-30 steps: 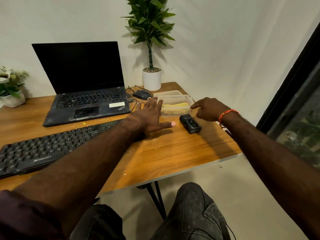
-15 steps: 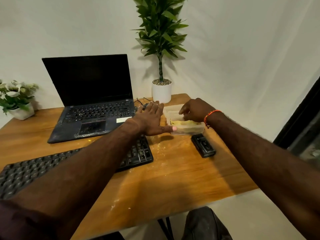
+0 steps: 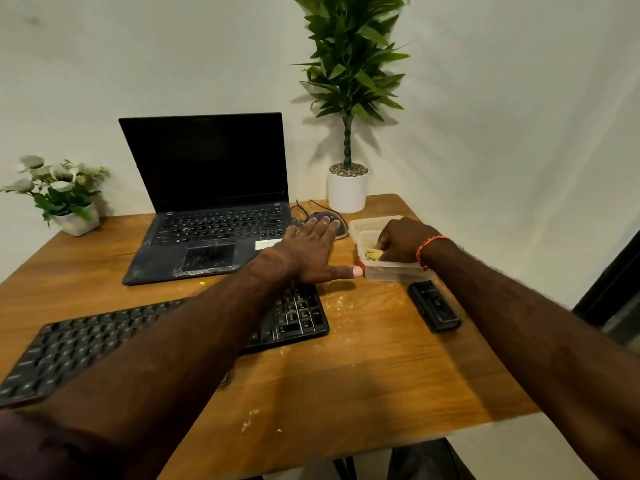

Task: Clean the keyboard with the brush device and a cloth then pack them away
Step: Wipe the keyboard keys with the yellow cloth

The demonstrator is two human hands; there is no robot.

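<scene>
- We are seeing a wooden table (image 3: pixel 363 368), grained, faintly glossy, smeared with pale dust
- We are noting matt black plastic on the keyboard (image 3: pixel 166 334)
- We are looking at a translucent plastic container (image 3: pixel 391 273) holding yellow cloth (image 3: pixel 373 253)

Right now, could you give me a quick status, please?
Left hand flat, open. Right hand in plastic container, pinching yellow cloth. Brush device beside it, untouched.

Keyboard (image 3: pixel 166 341) before laptop (image 3: pixel 207 216); container (image 3: pixel 388 271) to their right (brush device (image 3: pixel 434 305) just before it).
</scene>
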